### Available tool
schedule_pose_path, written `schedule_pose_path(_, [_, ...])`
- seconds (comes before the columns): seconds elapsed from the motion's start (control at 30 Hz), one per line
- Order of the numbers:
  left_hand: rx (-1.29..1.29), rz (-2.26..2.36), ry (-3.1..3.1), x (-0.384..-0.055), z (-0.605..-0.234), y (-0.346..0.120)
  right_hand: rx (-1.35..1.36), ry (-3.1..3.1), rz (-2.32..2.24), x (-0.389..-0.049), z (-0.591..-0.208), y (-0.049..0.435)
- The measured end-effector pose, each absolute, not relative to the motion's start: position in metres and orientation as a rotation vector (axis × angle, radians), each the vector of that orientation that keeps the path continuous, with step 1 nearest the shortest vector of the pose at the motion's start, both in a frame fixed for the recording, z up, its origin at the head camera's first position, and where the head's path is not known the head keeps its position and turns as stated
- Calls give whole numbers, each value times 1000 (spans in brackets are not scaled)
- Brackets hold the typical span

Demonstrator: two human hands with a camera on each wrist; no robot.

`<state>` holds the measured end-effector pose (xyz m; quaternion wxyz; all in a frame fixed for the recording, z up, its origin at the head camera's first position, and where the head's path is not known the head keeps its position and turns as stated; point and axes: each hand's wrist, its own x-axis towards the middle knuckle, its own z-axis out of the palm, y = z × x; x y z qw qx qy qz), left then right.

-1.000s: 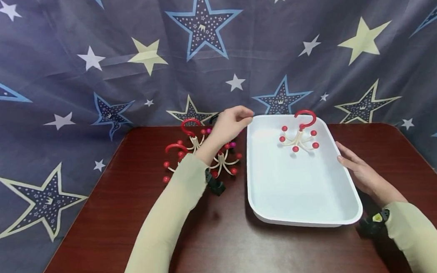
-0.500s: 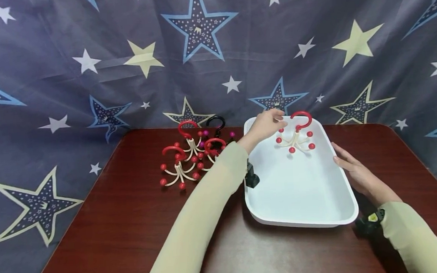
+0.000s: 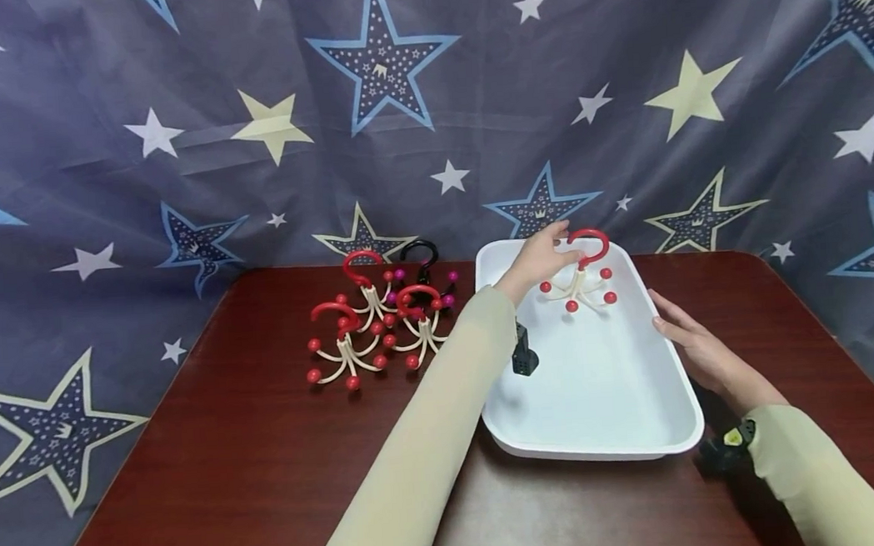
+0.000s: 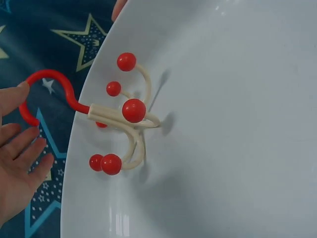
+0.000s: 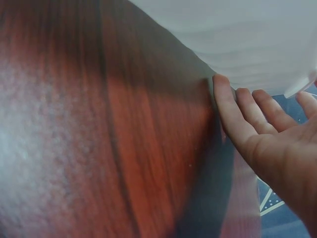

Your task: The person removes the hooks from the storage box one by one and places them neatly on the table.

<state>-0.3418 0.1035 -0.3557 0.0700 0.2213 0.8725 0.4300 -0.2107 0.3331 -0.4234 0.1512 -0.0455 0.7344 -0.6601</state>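
A multi-arm hook hanger (image 3: 579,284), cream with red ball tips and a red top hook, stands in the white tray (image 3: 594,389) near its far end. My left hand (image 3: 540,260) reaches over the tray to that hanger. In the left wrist view, the thumb (image 4: 16,94) meets the red hook (image 4: 55,74) and the other fingers (image 4: 22,148) extend loosely beneath it, not closed round it. My right hand (image 3: 701,353) rests its nearly straight fingers against the tray's right side; the right wrist view shows its fingertips (image 5: 221,82) at the tray's outer wall.
Left of the tray, three similar cream-and-red hangers (image 3: 347,355) stand close together on the brown table (image 3: 267,450). Behind them is a black hanger (image 3: 420,249) with purple balls. A star-patterned cloth (image 3: 219,144) hangs at the table's back edge.
My left hand has moved right, from above the group of hangers to the hook of the hanger in the tray. The right hand stays against the tray's side. The head view has shifted slightly.
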Motion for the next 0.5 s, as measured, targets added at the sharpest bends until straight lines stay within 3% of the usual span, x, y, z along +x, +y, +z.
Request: schedule_pose_path(0.5, [703, 1195, 2810, -336, -355, 121, -148, 2075, -1943, -211, -425, 333])
